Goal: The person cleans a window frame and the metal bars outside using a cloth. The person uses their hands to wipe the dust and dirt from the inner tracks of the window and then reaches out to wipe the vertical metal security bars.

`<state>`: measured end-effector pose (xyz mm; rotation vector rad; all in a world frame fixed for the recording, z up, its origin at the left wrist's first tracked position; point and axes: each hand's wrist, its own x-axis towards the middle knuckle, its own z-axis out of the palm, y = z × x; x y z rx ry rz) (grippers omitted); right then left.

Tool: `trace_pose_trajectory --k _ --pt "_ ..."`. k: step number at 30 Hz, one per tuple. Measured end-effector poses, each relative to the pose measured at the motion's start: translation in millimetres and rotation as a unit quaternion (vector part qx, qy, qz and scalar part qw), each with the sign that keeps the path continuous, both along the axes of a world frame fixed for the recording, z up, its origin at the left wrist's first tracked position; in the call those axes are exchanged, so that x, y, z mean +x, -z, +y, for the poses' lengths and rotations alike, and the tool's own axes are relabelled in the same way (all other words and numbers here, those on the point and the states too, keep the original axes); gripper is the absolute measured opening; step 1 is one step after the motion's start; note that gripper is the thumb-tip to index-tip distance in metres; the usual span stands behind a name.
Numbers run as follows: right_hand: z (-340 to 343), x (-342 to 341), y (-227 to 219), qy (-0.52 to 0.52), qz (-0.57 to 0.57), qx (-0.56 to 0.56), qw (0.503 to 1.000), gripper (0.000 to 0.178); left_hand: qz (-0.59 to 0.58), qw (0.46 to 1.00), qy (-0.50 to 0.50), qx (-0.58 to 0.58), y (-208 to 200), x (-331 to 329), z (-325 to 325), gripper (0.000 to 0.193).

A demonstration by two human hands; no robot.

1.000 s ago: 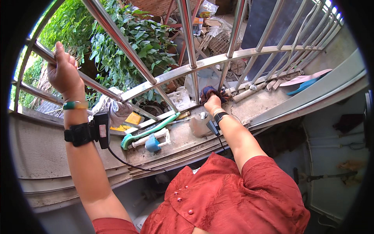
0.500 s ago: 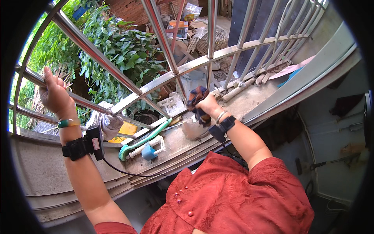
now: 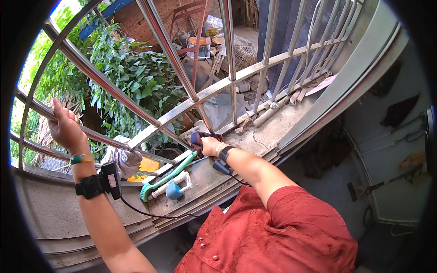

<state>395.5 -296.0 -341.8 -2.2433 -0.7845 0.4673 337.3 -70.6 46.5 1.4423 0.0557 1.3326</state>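
My left hand (image 3: 67,128) is wrapped round a horizontal metal bar (image 3: 102,138) of the window grille. Bunched in my right hand (image 3: 212,145) is a dark cloth (image 3: 198,140) with blue and reddish-brown patches. It presses low against the grille, by the sill and the foot of an upright bar. Just left of that hand lies a green-handled brush (image 3: 167,176), its bristle end toward me. Beside the brush are a white tube-like piece (image 3: 165,187) and a light-blue item (image 3: 174,190). A grey rag (image 3: 123,159) hangs over the lower rail near my left forearm.
The concrete sill (image 3: 255,136) runs right, with debris and a pipe along the grille (image 3: 232,84). Outside, leafy vines (image 3: 132,82) grow at left, and clutter lies by a brick wall (image 3: 143,25). A yellow object (image 3: 146,166) shows behind the grey rag. A black cable (image 3: 154,214) trails from my left wrist.
My right hand has moved left and toward me along the sill with the dark cloth, ending up near the brush handle. The view has shifted slightly; my left hand keeps its hold on the bar.
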Motion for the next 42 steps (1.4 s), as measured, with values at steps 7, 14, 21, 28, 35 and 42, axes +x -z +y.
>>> trace_pose_trajectory --k 7,14,21,28,35,42 --pt "-93.2 -41.1 -138.4 0.116 0.082 0.258 0.956 0.031 0.005 0.999 -0.033 -0.001 0.6 -5.0 7.1 0.035" --pt "-156.2 7.7 -153.1 0.363 0.024 0.585 0.725 0.037 0.008 0.999 -0.052 0.003 -2.1 -5.1 -4.8 0.03" --pt "-141.7 82.1 -162.9 0.526 -0.216 0.49 0.661 0.057 0.002 1.0 -0.027 -0.009 1.8 -6.2 7.7 0.028" --pt "-154.7 108.3 -141.6 0.558 -0.401 0.301 0.661 0.057 -0.017 0.999 -0.023 -0.013 10.3 5.0 1.9 0.024" --pt "-158.3 100.7 -150.2 0.539 -0.339 0.363 0.68 0.07 -0.026 0.999 -0.028 -0.005 9.6 -2.8 3.3 0.023" --pt "-153.4 93.7 -102.4 0.569 -0.279 0.299 0.714 0.045 -0.009 0.999 -0.042 0.001 13.6 -2.2 0.3 0.021"
